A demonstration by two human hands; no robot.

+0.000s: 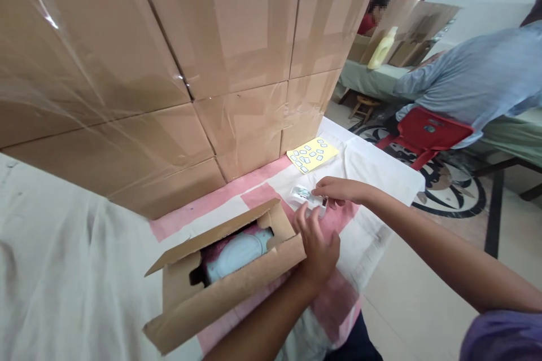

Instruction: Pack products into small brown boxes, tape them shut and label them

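Observation:
A roll of clear tape (301, 194) lies on the cloth beyond the box. My right hand (336, 189) reaches in from the right, its thumb and fingers closed at the roll's right side. Just in front of the roll is my left hand (318, 243), fingers spread and bent with the fingertips close to the tape; whether they touch it is unclear. Left of that hand stands an open cardboard box (237, 293), flaps raised. Inside it lies a light blue and dark pink item (237, 255), partly hidden by the box walls.
Taped cardboard boxes (237, 34) form a wall behind the work area. A yellow sheet with pale stickers (313, 155) lies near them on the cloth-covered table (364, 237). At right, a person in a blue shirt (478, 73) sits on a red chair (436, 130); a yellow bottle (382, 49) stands beyond.

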